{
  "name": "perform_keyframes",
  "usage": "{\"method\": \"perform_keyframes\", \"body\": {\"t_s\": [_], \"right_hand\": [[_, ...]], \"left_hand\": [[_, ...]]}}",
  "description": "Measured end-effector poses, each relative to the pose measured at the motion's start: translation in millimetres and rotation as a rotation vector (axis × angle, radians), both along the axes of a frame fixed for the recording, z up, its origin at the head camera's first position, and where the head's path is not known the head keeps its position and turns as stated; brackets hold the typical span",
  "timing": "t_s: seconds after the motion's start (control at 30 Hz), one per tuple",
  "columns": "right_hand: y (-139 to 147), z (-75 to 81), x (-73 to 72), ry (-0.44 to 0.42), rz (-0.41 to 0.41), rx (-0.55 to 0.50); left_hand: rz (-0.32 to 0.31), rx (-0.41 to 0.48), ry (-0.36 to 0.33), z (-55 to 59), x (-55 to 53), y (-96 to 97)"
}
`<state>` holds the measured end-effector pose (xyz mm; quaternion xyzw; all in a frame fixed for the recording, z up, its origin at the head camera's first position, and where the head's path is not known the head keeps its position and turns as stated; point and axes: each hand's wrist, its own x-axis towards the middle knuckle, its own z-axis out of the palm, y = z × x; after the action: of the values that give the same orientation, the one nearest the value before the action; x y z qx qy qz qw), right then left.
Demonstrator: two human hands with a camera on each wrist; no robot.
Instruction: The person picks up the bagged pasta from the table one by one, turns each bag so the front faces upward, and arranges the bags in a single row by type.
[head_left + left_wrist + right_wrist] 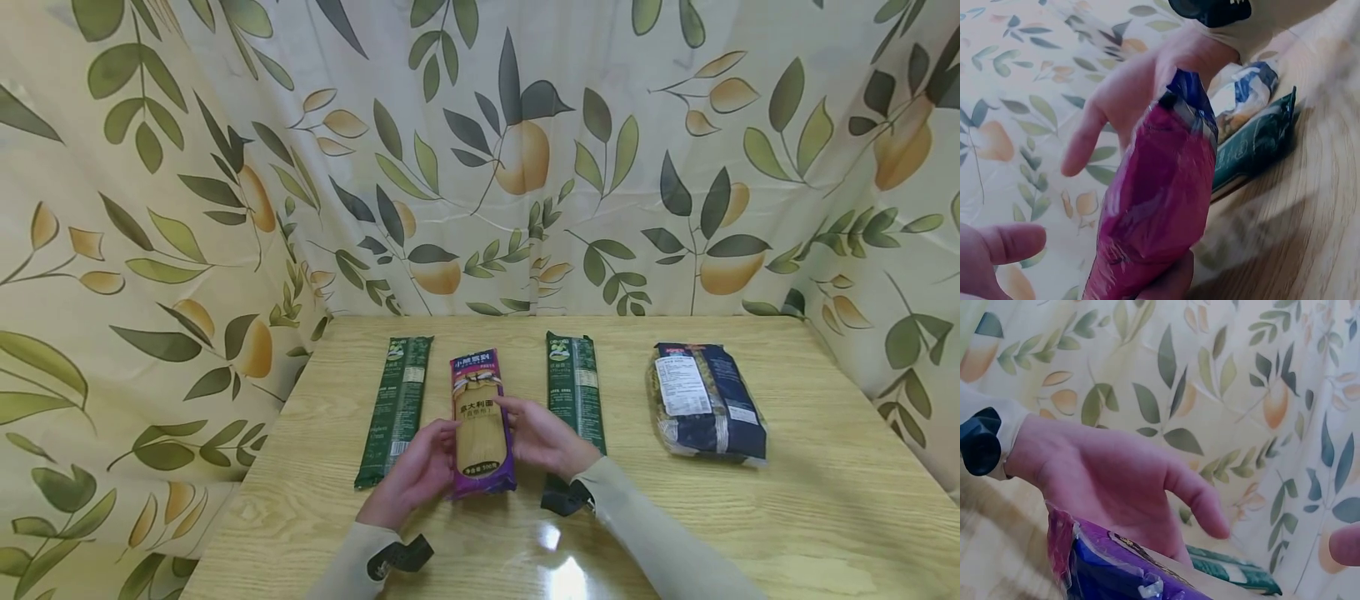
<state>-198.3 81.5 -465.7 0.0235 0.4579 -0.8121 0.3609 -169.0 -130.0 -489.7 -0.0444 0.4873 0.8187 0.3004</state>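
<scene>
A purple spaghetti packet [480, 442] with a clear window stands tilted between both hands, its printed front facing the head camera. From the left side, my left hand [423, 467] holds its edge; in the left wrist view, fingertips [1172, 281] show beneath the packet while the thumb [1016, 244] is apart from it. My right hand [543, 437] supports the opposite edge, its thumb raised off the packet in the right wrist view and the other fingers hidden behind it. Green packets lie on either side, one on the left [393, 408] and one on the right [576, 392], partly behind the right hand.
A dark blue pasta bag [708, 404] with a white label lies farther right on the wooden table [840, 500]. Leaf-and-fruit patterned curtain [615, 208] hangs along the table's back and sides. Black bands [401, 556] circle both wrists.
</scene>
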Motion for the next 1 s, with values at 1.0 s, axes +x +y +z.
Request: {"method": "perform_keyframes", "body": {"t_s": [1.0], "right_hand": [[10.2, 1.2, -10.3, 0.028, -0.059, 0.036]], "left_hand": [[-0.032, -0.300, 0.165, 1.9, -34.4, 3.6]]}}
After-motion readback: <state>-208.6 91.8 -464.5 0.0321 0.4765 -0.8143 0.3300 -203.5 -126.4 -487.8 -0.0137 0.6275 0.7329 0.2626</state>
